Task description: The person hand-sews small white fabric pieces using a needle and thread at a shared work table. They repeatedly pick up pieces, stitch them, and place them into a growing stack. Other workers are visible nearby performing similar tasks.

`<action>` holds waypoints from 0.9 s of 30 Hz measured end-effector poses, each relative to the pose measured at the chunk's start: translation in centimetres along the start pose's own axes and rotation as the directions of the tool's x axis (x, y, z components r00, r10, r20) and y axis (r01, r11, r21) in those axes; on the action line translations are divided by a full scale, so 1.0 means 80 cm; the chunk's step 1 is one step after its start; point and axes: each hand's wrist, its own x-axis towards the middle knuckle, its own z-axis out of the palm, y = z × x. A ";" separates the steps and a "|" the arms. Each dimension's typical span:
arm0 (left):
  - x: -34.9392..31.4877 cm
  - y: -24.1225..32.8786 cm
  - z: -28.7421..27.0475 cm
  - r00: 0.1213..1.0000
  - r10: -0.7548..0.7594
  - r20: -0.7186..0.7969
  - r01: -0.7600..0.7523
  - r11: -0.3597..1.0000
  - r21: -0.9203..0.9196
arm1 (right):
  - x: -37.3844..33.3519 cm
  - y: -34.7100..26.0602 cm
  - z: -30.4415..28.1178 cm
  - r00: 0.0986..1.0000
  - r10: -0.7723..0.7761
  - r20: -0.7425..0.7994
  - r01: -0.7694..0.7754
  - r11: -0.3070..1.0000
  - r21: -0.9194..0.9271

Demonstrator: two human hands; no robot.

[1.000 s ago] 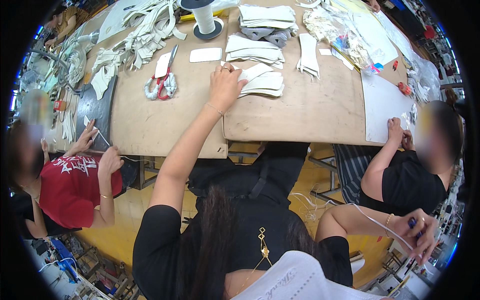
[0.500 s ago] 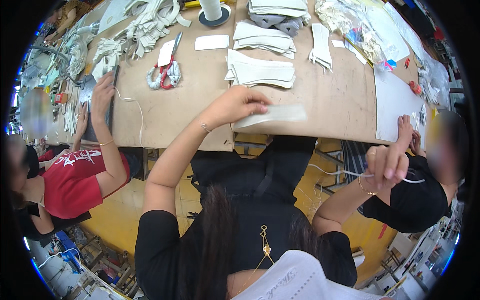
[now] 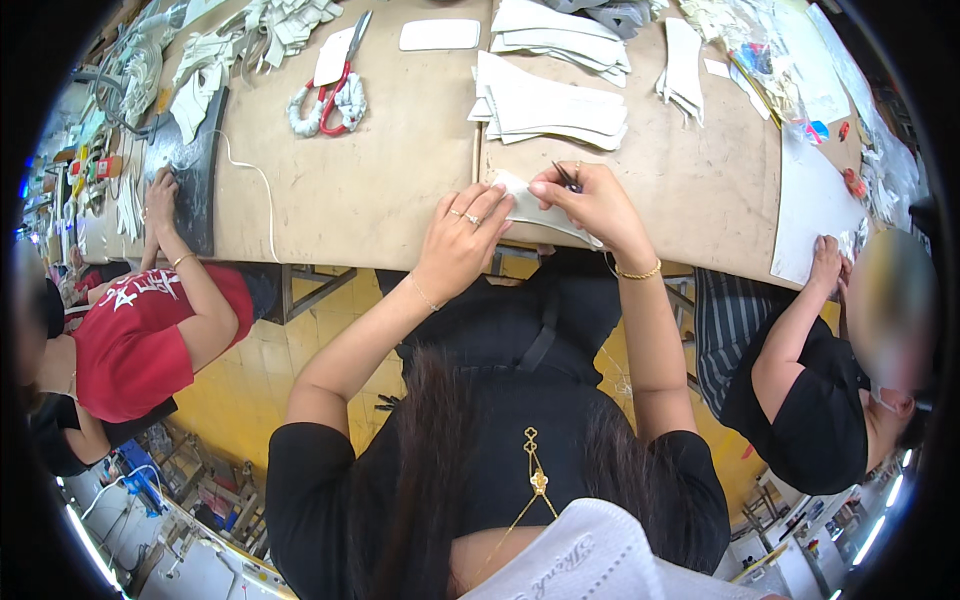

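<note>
Both hands have now met at the near edge of the brown board-topped table (image 3: 380, 190), where a second ago they were far apart: the left hand (image 3: 462, 238) was stretched out to the stack of pale cut pieces, and the right hand (image 3: 590, 205) hung low at the person's side with a thread trailing from it. Half a second ago the left hand was drawing one flat, pale, elongated cut piece of sheet material (image 3: 535, 212) back toward the body while the right hand rose. Now that piece lies at the table's front edge, partly overhanging it, between the two hands. The left hand's grip is loose, fingers spread and pressing down on the piece's left end. The right hand's grip is nearly closed, thumb and forefinger pinching a thin dark needle-like tool (image 3: 566, 177) just above the piece, other fingers resting on it. As a judgement, the fetching is over and fine work on this single piece is starting. The stack of pale cut pieces (image 3: 555, 103) sits further back, and the red-handled scissors with wrapped loops (image 3: 325, 100) lie untouched to the left. Co-workers on either side keep to their own work.
</note>
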 end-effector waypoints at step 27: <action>0.012 -0.007 0.000 0.997 -0.071 -0.008 0.071 0.997 -0.018 | 0.033 0.007 0.032 0.993 -0.024 -0.119 -0.003 0.976 -0.219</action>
